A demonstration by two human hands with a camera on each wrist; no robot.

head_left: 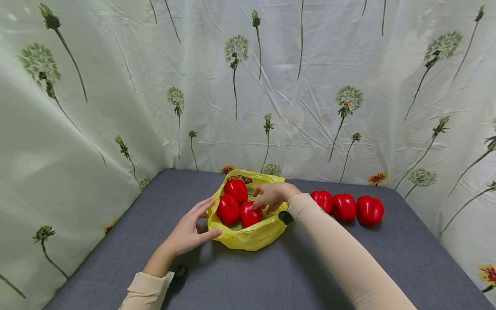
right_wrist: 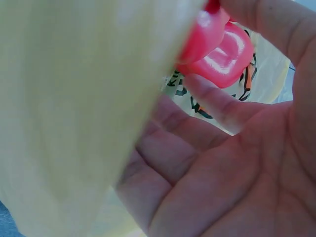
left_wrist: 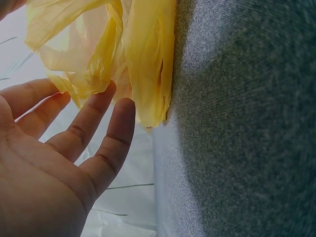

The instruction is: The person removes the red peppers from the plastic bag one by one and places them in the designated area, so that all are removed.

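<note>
One yellow bag (head_left: 252, 239) on a grey table (head_left: 217, 280), dandelion-print curtain (head_left: 283, 94) behind

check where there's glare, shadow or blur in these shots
Head: glints on the row of three glossy red bell peppers, soft shadows on the grey fabric-covered table; left wrist: broad dark shadow across that table; right wrist: worst blur, the thin yellow plastic bag out of focus across the picture's left.

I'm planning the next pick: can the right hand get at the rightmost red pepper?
Likely yes: the rightmost red pepper sits uncovered on the table, though the right hand must first come out of the yellow bag.
</note>
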